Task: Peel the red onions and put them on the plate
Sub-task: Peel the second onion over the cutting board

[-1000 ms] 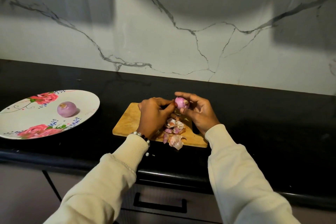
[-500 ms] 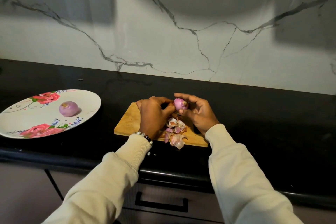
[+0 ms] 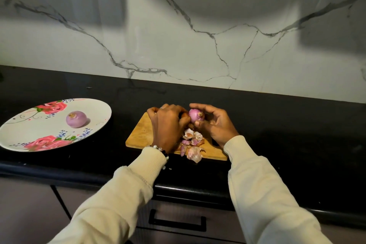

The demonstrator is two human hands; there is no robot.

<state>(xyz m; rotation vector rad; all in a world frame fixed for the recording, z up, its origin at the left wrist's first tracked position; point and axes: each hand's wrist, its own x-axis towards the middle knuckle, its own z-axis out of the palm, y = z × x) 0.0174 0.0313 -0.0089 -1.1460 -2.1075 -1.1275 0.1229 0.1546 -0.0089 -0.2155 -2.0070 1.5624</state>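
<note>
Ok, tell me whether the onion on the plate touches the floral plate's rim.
Apart. The head view shows the peeled onion sitting mid-plate, with bare white surface all round it.

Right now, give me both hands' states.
Left hand: fingers curled against the red onion, peeling.
Right hand: holds the same onion.

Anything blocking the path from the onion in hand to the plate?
Nothing visible. The held onion sits between the left hand and right hand over the cutting board. Only bare black counter lies between board and plate, which already holds one peeled onion.
</note>
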